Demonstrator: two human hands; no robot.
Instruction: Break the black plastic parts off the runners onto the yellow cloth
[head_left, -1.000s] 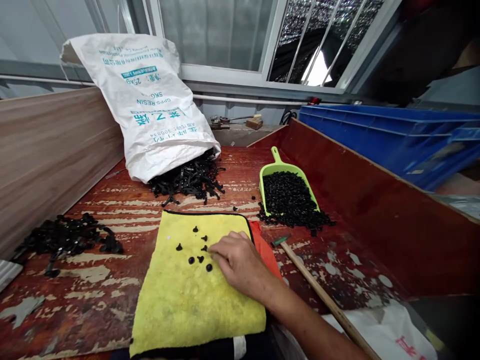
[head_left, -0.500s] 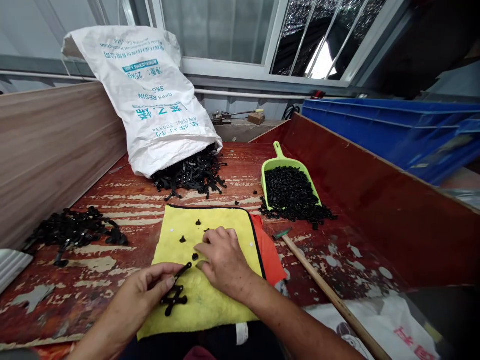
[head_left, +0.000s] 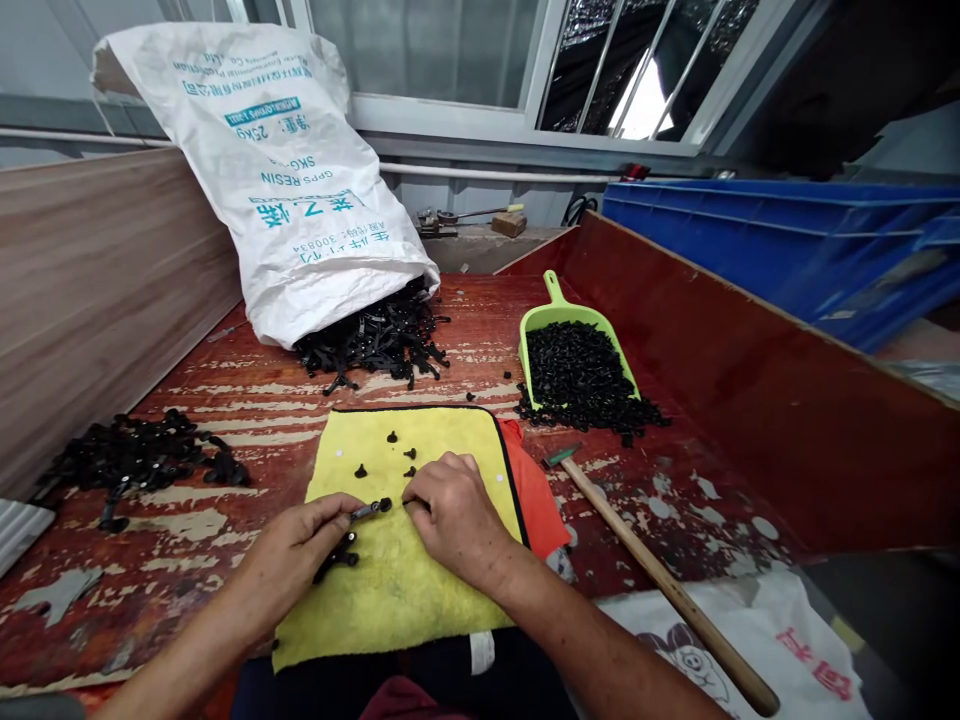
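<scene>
My left hand [head_left: 304,545] pinches a slim black plastic arm [head_left: 367,510] with a round end, held low over a yellow cloth [head_left: 405,600]. Under its fingers, another black plastic part [head_left: 346,555] shows in part on the cloth. Thumb and fingers closed, my right hand [head_left: 457,515] is just right of the arm's tip, a short gap apart. At its fingertips a small black piece [head_left: 406,503] shows, mostly hidden. Several small black pegs, one of them a peg with a wide base [head_left: 361,471], stand or lie on the cloth beyond my hands.
A white woven sack [head_left: 315,200] spills black plastic arms [head_left: 375,345] at the back. More lie in a pile [head_left: 142,455] at left. A green dustpan [head_left: 553,290] holds small black pieces [head_left: 577,370]. A hammer [head_left: 660,570] lies at right, near a blue crate [head_left: 780,240].
My left hand has moved up slightly with the black arm, turning it flatter. My right hand has closed its fingers and come down. The small piece between the hands no longer lies separate on the cloth.
</scene>
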